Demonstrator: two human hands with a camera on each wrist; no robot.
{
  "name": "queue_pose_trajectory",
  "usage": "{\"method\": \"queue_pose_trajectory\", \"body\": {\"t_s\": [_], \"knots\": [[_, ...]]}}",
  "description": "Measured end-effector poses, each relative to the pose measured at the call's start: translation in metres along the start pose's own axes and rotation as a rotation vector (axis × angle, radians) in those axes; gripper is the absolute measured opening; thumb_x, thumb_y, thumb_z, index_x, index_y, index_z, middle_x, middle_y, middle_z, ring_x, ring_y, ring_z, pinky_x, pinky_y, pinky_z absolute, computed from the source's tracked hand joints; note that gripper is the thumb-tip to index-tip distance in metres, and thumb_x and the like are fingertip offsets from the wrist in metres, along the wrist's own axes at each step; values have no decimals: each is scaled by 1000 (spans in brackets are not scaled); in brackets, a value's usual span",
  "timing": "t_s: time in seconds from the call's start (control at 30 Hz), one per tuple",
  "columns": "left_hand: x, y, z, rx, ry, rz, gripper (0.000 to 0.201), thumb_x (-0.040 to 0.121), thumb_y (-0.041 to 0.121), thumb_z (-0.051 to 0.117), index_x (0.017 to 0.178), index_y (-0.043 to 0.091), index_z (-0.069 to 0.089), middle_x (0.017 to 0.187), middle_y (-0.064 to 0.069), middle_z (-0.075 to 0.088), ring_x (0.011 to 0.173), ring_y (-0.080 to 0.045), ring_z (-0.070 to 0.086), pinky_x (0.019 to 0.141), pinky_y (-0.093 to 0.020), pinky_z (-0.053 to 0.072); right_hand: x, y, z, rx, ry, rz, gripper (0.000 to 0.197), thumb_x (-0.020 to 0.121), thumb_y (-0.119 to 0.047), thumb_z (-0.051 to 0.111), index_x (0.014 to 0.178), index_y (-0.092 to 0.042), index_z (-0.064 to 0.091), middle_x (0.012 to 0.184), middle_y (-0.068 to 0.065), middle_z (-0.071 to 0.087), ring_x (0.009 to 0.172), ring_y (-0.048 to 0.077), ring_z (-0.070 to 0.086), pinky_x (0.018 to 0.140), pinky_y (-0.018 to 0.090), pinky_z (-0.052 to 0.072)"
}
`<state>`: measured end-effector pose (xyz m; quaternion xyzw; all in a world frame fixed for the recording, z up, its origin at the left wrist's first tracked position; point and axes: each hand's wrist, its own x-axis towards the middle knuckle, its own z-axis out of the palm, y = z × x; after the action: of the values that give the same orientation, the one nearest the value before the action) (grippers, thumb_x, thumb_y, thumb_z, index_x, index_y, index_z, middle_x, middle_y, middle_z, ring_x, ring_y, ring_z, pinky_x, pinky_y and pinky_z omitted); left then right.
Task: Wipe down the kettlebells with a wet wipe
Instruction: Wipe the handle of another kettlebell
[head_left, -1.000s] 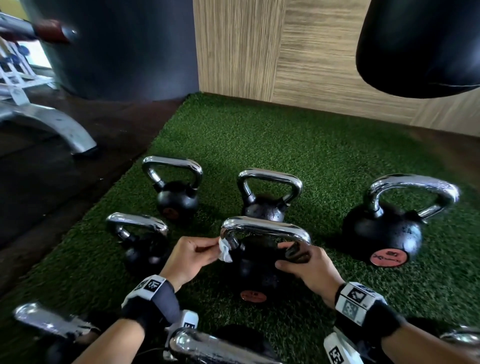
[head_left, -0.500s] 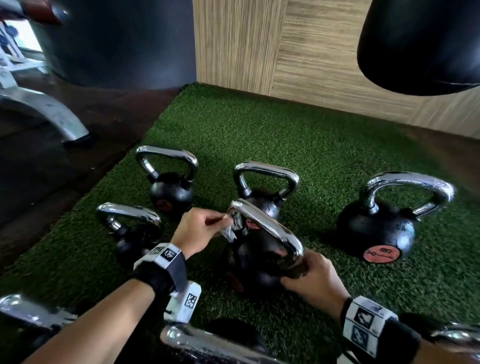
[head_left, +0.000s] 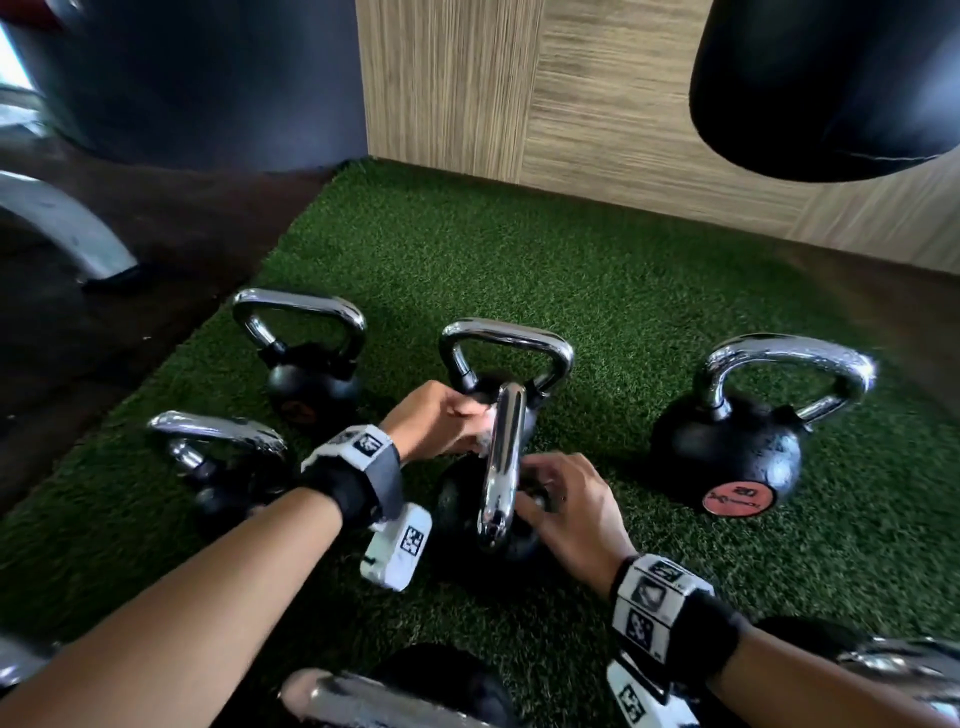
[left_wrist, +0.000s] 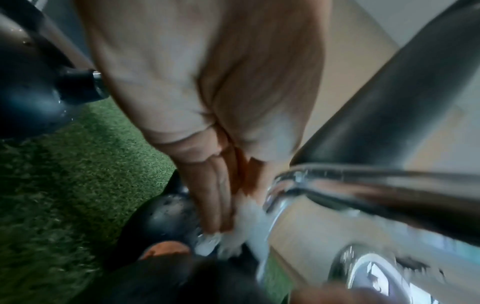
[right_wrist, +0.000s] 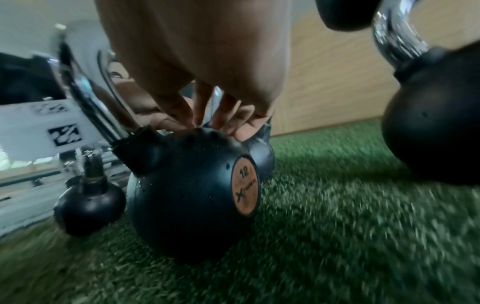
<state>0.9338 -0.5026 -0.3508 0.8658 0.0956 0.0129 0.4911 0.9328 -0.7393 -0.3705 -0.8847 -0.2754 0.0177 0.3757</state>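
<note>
On the green turf (head_left: 623, 291), our left hand (head_left: 436, 421) pinches the wet wipe (head_left: 483, 441) against the chrome handle (head_left: 504, 457) of the middle kettlebell (head_left: 457, 512); our right hand (head_left: 571, 514) grips the handle's base.

Right hand (right_wrist: 197, 61), fingers down on top of black kettlebell (right_wrist: 187, 195) with an orange "12" badge, on green turf (right_wrist: 337, 236) — bigger kettlebell (right_wrist: 431, 123) right, smaller kettlebell (right_wrist: 88, 203) left.

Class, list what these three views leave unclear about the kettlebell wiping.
1. Wet wipe: mostly buried in the left hand, head view; blurred in the left wrist view.
2. Right hand grip on the middle kettlebell: its handle covers the fingertips, head view.
3. Near kettlebell: cut off by the bottom edge, head view.
</note>
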Motion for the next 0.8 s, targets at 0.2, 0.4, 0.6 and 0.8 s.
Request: {"method": "queue_pose_trajectory", "body": {"t_s": [0.2,0.4,0.6,0.8], "knots": [[1,4,8,-61,93,-19,10,85,19,80,78,26,81,93,-6,80,90,-21,77,87,-43,62,13,10,20,194,-292,288,97,72,-76,62,152,-29,37,148,-3,50,136,19,49,114,43,41],[-1,16,2,-186,176,103,20,84,24,83,102,33,80,90,7,80,88,-9,76,87,-36,62,14,17,21,256,-291,312,89,78,-67,68,152,-28,37,148,-2,52,134,16,51,114,42,41],[-6,31,-13,-270,72,131,24,90,9,75,107,25,80,105,5,79,100,-17,75,94,-47,59,11,19,25,272,-265,309,99,70,-77,65,152,-31,37,147,-3,52,134,16,51,113,43,42],[-27,39,-35,-123,-73,216,26,71,44,86,96,45,79,96,15,79,98,-3,73,96,-28,55,8,21,25,268,-249,291,103,67,-81,63,153,-31,36,149,-5,51,134,13,50,114,41,41]]}}
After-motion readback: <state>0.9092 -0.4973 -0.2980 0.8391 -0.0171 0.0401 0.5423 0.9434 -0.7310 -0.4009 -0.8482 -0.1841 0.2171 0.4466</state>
